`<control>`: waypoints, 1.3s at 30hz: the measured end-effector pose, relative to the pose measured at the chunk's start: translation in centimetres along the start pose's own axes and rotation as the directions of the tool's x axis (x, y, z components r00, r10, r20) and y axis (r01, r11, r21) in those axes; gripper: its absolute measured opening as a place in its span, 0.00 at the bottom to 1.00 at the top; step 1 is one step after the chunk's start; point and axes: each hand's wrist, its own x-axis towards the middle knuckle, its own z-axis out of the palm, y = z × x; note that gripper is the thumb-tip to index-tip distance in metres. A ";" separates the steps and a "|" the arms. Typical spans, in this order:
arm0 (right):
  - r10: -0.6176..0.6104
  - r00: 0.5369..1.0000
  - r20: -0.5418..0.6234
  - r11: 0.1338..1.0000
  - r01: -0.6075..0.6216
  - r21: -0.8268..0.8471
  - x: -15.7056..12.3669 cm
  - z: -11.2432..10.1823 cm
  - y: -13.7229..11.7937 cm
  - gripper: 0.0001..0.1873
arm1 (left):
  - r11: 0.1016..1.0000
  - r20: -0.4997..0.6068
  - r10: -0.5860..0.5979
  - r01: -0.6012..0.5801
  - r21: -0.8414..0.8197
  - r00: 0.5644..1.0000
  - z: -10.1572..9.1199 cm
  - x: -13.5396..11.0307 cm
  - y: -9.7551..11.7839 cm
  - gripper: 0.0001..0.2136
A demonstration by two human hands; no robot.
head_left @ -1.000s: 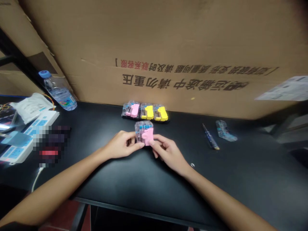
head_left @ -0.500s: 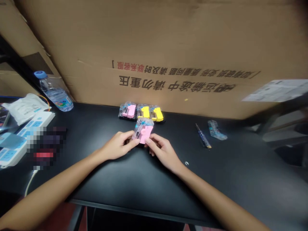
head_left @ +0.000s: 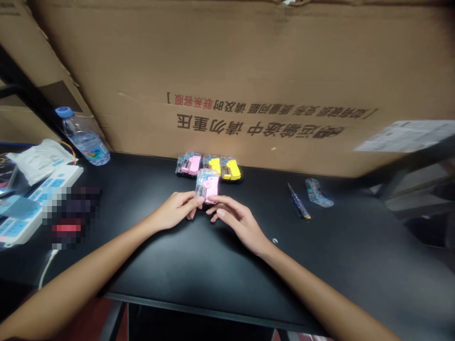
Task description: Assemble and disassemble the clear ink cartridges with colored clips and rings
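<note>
My left hand grips the lower left corner of a small clear-and-pink plastic device between thumb and fingers, tilting its face toward me. My right hand is beside its lower right edge, with thumb and fingers parted; one fingertip looks close to the pink part, and I cannot tell if it touches. Just behind stand similar devices in a row: a pink one at left, then a yellow one and another yellow one. What exactly these devices are is unclear.
A screwdriver and a clear plastic shell lie to the right, with a small white ring-like piece nearer. At left are a water bottle, a white packet and a power strip. A large cardboard box stands behind.
My right hand has released the pink device and its fingers have spread. The left hand still holds the device, which has turned more upright and shifted slightly left and away from me.
</note>
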 end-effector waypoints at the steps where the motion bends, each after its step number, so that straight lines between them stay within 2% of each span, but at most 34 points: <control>1: -0.009 1.000 -0.022 1.000 0.010 0.017 0.1 -0.1 0.1 0.20 | 1.000 0.002 0.004 -0.004 0.002 1.000 0.0 0.0 0.0 0.23; 6: -0.083 0.974 -0.212 0.988 0.109 0.113 1.3 -1.5 1.0 0.18 | 1.000 -0.008 -0.005 0.005 0.025 1.000 0.1 -0.1 -0.2 0.20; 10: -0.059 0.952 -0.299 0.989 0.096 0.111 2.8 -3.5 1.4 0.18 | 0.997 0.016 -0.001 -0.001 0.082 1.000 0.2 -0.2 -0.1 0.18; 14: -0.037 0.943 -0.332 0.993 0.072 0.094 3.8 -4.9 1.7 0.15 | 0.990 0.054 0.009 -0.017 0.141 0.998 0.0 -0.2 -0.1 0.14; 17: -0.037 0.937 -0.349 0.997 0.061 0.057 4.0 -5.5 1.9 0.16 | 0.987 0.074 0.000 -0.012 0.161 0.997 -0.1 -0.3 -0.1 0.14; 24: 0.010 0.965 -0.262 1.000 -0.007 0.012 3.9 -5.4 2.0 0.23 | 0.980 0.080 0.025 -0.040 0.194 0.997 0.0 -0.3 -0.1 0.13; 26: 0.013 0.969 -0.248 0.997 -0.032 -0.071 3.6 -5.2 1.7 0.24 | 0.955 0.046 0.089 -0.098 0.279 0.995 -0.1 -0.4 -0.1 0.13; 28: -0.065 0.955 -0.289 0.973 -0.003 -0.230 3.2 -5.4 1.2 0.22 | 0.877 -0.028 0.178 -0.146 0.458 0.984 -0.6 -0.4 -0.1 0.11; 29: -0.138 0.935 -0.326 0.941 0.021 -0.337 2.9 -5.6 1.0 0.20 | 0.817 -0.077 0.219 -0.140 0.559 0.973 -1.0 -0.5 -0.1 0.10; 31: -0.291 0.877 -0.381 0.829 0.033 -0.558 2.2 -6.5 0.7 0.19 | 0.701 -0.200 0.267 -0.047 0.712 0.943 -2.1 -0.4 -0.4 0.11; 32: -0.341 0.858 -0.384 0.760 0.010 -0.650 1.9 -7.1 0.7 0.20 | 0.660 -0.256 0.272 0.013 0.751 0.928 -2.7 -0.4 -0.7 0.13; 33: -0.355 0.858 -0.371 0.692 -0.026 -0.722 1.7 -7.8 0.7 0.23 | 0.629 -0.302 0.267 0.072 0.774 0.915 -3.2 -0.3 -1.0 0.16; 36: -0.253 0.919 -0.301 0.475 -0.153 -0.867 1.6 -9.3 1.7 0.40 | 0.568 -0.358 0.212 0.183 0.802 0.910 -4.1 -0.1 -2.6 0.31; 39: -0.084 0.968 -0.235 0.275 -0.204 -0.939 2.0 -9.7 3.0 0.44 | 0.517 -0.344 0.100 0.247 0.820 0.934 -4.0 0.1 -4.2 0.40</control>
